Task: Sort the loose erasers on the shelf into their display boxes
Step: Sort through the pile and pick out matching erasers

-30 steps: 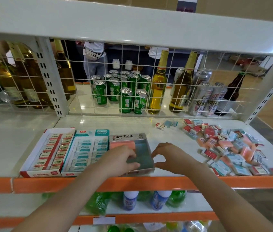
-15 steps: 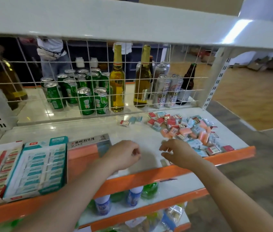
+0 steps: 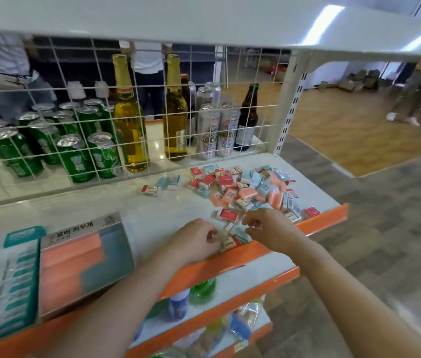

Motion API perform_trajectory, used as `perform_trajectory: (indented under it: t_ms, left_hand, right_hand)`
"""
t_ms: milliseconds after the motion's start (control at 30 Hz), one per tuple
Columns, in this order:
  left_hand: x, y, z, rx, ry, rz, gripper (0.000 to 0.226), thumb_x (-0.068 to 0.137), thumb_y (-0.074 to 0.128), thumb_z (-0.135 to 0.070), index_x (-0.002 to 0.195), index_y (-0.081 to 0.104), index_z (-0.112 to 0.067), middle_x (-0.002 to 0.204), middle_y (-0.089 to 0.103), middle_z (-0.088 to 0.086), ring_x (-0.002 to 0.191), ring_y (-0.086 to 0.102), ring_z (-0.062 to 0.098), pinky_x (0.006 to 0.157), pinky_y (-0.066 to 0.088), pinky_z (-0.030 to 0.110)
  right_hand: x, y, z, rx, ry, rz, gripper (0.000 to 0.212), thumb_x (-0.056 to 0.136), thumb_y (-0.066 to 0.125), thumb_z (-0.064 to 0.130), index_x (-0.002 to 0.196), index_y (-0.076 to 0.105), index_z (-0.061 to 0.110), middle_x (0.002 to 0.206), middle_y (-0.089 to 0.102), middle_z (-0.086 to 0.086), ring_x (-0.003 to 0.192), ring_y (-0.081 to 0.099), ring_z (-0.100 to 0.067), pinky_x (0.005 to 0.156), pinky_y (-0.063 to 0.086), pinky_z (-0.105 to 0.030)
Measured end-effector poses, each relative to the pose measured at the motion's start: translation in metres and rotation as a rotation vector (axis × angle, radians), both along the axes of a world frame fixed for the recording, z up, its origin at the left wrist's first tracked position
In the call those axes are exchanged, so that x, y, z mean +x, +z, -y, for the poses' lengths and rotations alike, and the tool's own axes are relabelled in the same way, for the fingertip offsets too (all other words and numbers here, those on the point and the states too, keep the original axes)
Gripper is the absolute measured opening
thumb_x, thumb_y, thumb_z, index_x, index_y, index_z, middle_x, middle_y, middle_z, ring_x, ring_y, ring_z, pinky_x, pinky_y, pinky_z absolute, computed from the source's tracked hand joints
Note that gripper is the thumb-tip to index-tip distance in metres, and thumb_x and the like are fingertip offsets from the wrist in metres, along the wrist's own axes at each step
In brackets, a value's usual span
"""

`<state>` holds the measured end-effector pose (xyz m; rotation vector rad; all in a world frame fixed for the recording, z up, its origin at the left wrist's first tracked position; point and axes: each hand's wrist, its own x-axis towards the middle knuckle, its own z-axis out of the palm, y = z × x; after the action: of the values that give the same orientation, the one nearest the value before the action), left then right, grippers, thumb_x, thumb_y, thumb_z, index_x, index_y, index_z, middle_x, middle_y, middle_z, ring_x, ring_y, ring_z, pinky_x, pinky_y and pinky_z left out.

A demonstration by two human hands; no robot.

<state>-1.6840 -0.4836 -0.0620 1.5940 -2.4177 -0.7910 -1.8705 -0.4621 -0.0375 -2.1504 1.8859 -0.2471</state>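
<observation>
A pile of loose erasers (image 3: 250, 189), red, orange and pale blue, lies on the right part of the white shelf (image 3: 152, 210). My left hand (image 3: 195, 240) has its fingers curled on a red-and-white eraser (image 3: 228, 243) at the shelf's front edge. My right hand (image 3: 268, 228) reaches into the pile's near edge, its fingertips at small erasers; blur hides whether they pinch one. A grey display box (image 3: 83, 257) holds orange erasers on its left side. A teal display box (image 3: 3, 280) beside it is full.
A wire grid (image 3: 152, 112) backs the shelf, with green cans (image 3: 75, 156) and bottles (image 3: 129, 112) behind it. Three stray erasers (image 3: 160, 186) lie left of the pile. An orange lip (image 3: 268, 244) edges the shelf front. Lower shelves hold goods. A person (image 3: 415, 86) stands far right.
The view has swung right. Both hands left the grey display box and moved right to the near edge of the eraser pile, where the left hand now holds an eraser.
</observation>
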Motion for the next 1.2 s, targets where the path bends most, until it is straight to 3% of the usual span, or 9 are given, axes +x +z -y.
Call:
perform_trajectory:
  t_ms: [100, 167, 300, 533, 633, 733, 933, 1033, 1200]
  left_hand:
    - [-0.009, -0.004, 0.003, 0.04, -0.015, -0.001, 0.016, 0.08, 0.063, -0.031, 0.089, 0.066, -0.018, 0.089, 0.061, 0.002, 0.086, 0.058, 0.019, 0.071, 0.042, 0.025]
    - [-0.013, -0.005, 0.004, 0.069, -0.012, -0.025, 0.018, 0.08, 0.064, -0.026, 0.095, 0.067, -0.018, 0.09, 0.061, 0.001, 0.082, 0.054, 0.015, 0.069, 0.038, 0.022]
    - [-0.016, -0.005, 0.004, 0.104, 0.022, -0.089, 0.024, 0.08, 0.065, -0.018, 0.104, 0.06, -0.018, 0.104, 0.062, 0.002, 0.094, 0.057, 0.017, 0.079, 0.043, 0.026]
    - [-0.004, -0.013, 0.002, 0.094, 0.121, -0.265, 0.021, 0.079, 0.069, -0.019, 0.089, 0.051, -0.023, 0.074, 0.048, -0.013, 0.072, 0.049, 0.01, 0.062, 0.038, 0.023]
    - [0.011, -0.012, 0.007, 0.079, 0.213, -0.299, 0.016, 0.081, 0.067, -0.012, 0.092, 0.056, -0.019, 0.075, 0.049, -0.01, 0.077, 0.051, 0.015, 0.072, 0.043, 0.027]
    - [0.025, -0.012, 0.012, 0.087, 0.317, -0.392, 0.015, 0.082, 0.065, -0.006, 0.088, 0.061, -0.019, 0.077, 0.053, -0.005, 0.075, 0.052, 0.013, 0.065, 0.041, 0.019]
    - [0.048, -0.008, 0.016, 0.081, 0.417, -0.476, 0.017, 0.083, 0.062, -0.001, 0.088, 0.064, -0.018, 0.088, 0.062, 0.003, 0.078, 0.055, 0.01, 0.059, 0.039, 0.009]
    - [0.058, -0.006, 0.016, 0.064, 0.438, -0.481, 0.017, 0.083, 0.062, 0.0, 0.096, 0.067, -0.01, 0.087, 0.062, 0.004, 0.077, 0.055, 0.01, 0.056, 0.039, 0.005]
    - [0.071, -0.004, 0.016, 0.067, 0.463, -0.484, 0.017, 0.084, 0.062, -0.002, 0.094, 0.065, -0.015, 0.082, 0.06, -0.002, 0.081, 0.057, 0.013, 0.062, 0.041, 0.013]
  right_hand:
    - [-0.005, 0.0, 0.001, -0.001, 0.006, 0.007, 0.024, 0.088, 0.057, 0.019, 0.111, 0.063, 0.015, 0.109, 0.064, -0.002, 0.096, 0.058, -0.016, 0.082, 0.046, -0.025]
    - [-0.007, -0.002, 0.003, 0.001, 0.009, 0.015, 0.024, 0.089, 0.056, 0.018, 0.112, 0.063, 0.014, 0.11, 0.064, -0.002, 0.098, 0.058, -0.016, 0.083, 0.045, -0.025]
    - [-0.007, -0.005, 0.007, 0.005, -0.002, 0.027, 0.025, 0.089, 0.055, 0.018, 0.113, 0.063, 0.014, 0.111, 0.063, -0.003, 0.099, 0.058, -0.017, 0.085, 0.046, -0.027]
    - [-0.001, -0.011, 0.017, -0.017, -0.072, 0.081, 0.032, 0.089, 0.054, 0.015, 0.12, 0.061, 0.014, 0.114, 0.063, -0.002, 0.099, 0.058, -0.016, 0.081, 0.045, -0.023]
    - [0.007, -0.014, 0.027, -0.012, -0.088, 0.073, 0.03, 0.088, 0.054, 0.015, 0.117, 0.062, 0.013, 0.112, 0.065, -0.005, 0.095, 0.06, -0.02, 0.08, 0.049, -0.027]
    - [0.02, -0.018, 0.037, 0.013, -0.104, 0.028, 0.026, 0.091, 0.051, 0.021, 0.11, 0.064, 0.009, 0.103, 0.066, -0.009, 0.089, 0.06, -0.023, 0.071, 0.047, -0.031]
    - [0.036, -0.025, 0.051, 0.011, -0.114, -0.053, 0.025, 0.093, 0.047, 0.022, 0.104, 0.064, 0.007, 0.106, 0.064, -0.012, 0.096, 0.059, -0.027, 0.08, 0.045, -0.033]
    - [0.042, -0.027, 0.056, 0.03, -0.146, -0.013, 0.023, 0.089, 0.052, 0.022, 0.1, 0.065, 0.007, 0.1, 0.067, -0.012, 0.091, 0.061, -0.026, 0.08, 0.049, -0.035]
    - [0.061, -0.027, 0.055, -0.035, -0.113, 0.119, 0.018, 0.081, 0.059, 0.016, 0.098, 0.059, 0.011, 0.098, 0.062, -0.006, 0.091, 0.059, -0.026, 0.071, 0.043, -0.03]
